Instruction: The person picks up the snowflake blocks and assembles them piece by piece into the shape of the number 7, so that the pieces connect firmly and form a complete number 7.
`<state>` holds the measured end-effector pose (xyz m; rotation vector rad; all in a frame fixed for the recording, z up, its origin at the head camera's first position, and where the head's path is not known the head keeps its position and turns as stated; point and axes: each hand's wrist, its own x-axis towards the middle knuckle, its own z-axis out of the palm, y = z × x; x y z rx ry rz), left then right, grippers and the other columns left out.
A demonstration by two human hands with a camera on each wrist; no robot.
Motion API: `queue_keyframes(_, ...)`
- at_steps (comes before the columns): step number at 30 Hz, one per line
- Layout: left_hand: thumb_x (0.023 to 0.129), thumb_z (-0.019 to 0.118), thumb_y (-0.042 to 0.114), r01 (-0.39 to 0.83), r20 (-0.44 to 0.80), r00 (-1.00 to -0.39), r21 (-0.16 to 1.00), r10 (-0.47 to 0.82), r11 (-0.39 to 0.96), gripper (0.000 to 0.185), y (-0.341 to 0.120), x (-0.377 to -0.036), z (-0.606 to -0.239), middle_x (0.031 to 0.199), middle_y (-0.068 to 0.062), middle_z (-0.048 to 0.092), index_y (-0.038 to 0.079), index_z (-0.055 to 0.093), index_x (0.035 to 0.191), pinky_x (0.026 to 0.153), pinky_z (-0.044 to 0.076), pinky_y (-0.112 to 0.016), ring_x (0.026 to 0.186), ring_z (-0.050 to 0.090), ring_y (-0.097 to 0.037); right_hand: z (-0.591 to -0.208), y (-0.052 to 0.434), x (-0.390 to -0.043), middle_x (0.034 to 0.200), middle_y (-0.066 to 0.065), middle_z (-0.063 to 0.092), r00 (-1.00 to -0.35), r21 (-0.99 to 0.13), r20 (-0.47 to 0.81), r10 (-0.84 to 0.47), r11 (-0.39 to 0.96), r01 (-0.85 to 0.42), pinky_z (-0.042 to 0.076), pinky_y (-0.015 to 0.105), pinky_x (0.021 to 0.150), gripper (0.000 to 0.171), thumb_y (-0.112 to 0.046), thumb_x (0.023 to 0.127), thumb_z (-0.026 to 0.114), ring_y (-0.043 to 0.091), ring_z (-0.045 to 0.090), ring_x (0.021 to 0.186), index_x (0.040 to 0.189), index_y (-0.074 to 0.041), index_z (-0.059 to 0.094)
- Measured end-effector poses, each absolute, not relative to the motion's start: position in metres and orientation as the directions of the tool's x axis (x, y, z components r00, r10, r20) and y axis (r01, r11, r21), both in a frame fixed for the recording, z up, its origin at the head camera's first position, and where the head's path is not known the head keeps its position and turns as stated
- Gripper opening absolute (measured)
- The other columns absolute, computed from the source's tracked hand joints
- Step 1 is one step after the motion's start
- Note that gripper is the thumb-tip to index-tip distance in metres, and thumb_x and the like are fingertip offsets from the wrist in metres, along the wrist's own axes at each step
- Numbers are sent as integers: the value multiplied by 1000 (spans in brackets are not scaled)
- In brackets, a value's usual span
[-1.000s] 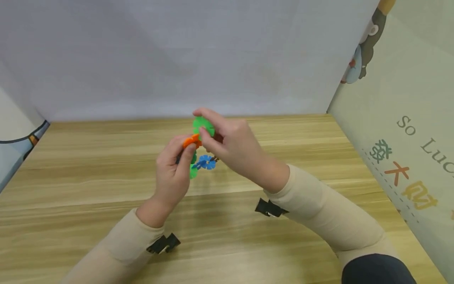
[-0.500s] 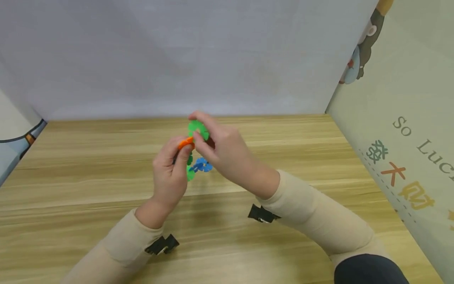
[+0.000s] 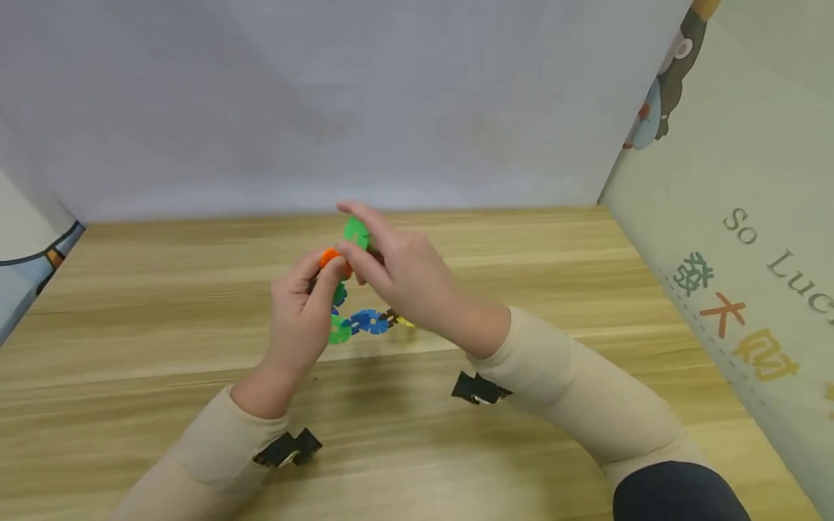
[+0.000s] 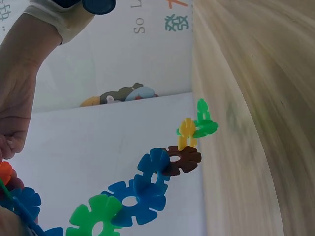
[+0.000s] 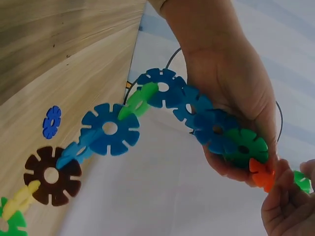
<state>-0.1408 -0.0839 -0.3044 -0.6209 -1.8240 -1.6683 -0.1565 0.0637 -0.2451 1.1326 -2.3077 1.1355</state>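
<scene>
My left hand (image 3: 296, 318) pinches an orange snowflake disc (image 3: 329, 256) at the upper end of a chain of slotted plastic discs. Between thumb and index finger of my right hand (image 3: 417, 278) is a light green snowflake disc (image 3: 356, 230), its lower edge right beside the orange one. Below the hands hangs the rest of the chain: in the right wrist view, a dark green disc (image 5: 246, 145), several blue discs (image 5: 109, 129), a brown disc (image 5: 51, 175) and a yellow disc (image 5: 20, 200). A green disc (image 4: 205, 129) ends it in the left wrist view.
A loose blue disc (image 5: 51, 122) lies on the wooden table (image 3: 521, 449). Behind the table stands a pale backdrop (image 3: 326, 108), with a printed wall panel (image 3: 749, 253) on the right. Black clips (image 3: 481, 388) sit at both sleeve cuffs.
Both hands have shifted a little left with the discs they hold. The hanging chain sits lower in view, and its brown and yellow discs show below my right hand.
</scene>
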Motion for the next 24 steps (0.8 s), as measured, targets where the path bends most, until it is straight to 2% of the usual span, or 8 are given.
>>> queue_keyframes(4,96,50,6,610,610,-790,792,-54,24,24,-91,-142,-301,85,3,64,-15,61,98,67,48,-20,71,54,-13,-242,69,-161,72,0,60,-662,-592,491,-566,341,-730,41,24,55,49,-14,98,48,8,46,55,142,1,32)
queue_keyframes(8,97,49,7,548,540,-834,835,-114,-54,22,-98,-143,-301,94,-2,65,-10,62,103,78,50,-26,84,59,-19,-250,71,-165,74,0,61,-669,-653,438,-601,299,-696,44,24,55,46,-12,97,50,8,49,59,139,2,37)
queue_keyframes(11,97,49,9,537,523,-841,837,-137,-101,19,-103,-144,-301,99,-6,62,1,60,110,78,50,-26,85,58,-21,-259,71,-166,76,0,60,-656,-668,440,-613,265,-696,45,22,55,35,-10,96,53,7,51,60,128,2,49)
queue_keyframes(15,97,48,9,524,502,-850,836,-159,-163,29,-113,-144,-296,100,-8,61,7,50,126,73,50,-23,79,56,-18,-281,71,-165,74,0,58,-596,-652,450,-665,212,-728,45,21,56,13,-5,93,55,6,50,61,103,1,59)
queue_keyframes(17,98,48,10,502,472,-862,848,-185,-171,34,-120,-144,-293,99,-8,61,9,47,131,70,50,-22,76,56,-17,-294,69,-166,77,-2,59,-564,-635,354,-746,251,-730,45,19,58,11,-7,94,54,5,51,64,100,-2,62)
queue_keyframes(20,98,48,12,451,417,-882,883,-219,-131,36,-129,-144,-288,102,-10,60,13,46,133,69,49,-20,79,56,-17,-318,61,-167,94,0,64,-498,-552,72,-864,381,-741,47,19,71,20,-16,96,53,7,57,79,110,-6,62)
queue_keyframes(22,97,49,13,429,398,-887,898,-234,-98,37,-134,-144,-287,102,-11,58,15,46,134,70,48,-19,82,56,-18,-334,53,-170,115,3,61,-450,-436,-96,-888,444,-783,44,22,88,30,-23,97,52,12,58,100,121,-7,58)
queue_keyframes(24,97,49,13,422,395,-887,904,-240,-73,38,-138,-143,-285,105,-11,58,15,45,135,71,47,-19,88,55,-19,-350,46,-174,133,9,50,-420,-326,-191,-887,461,-826,35,27,101,42,-27,97,52,19,48,120,132,-4,49)
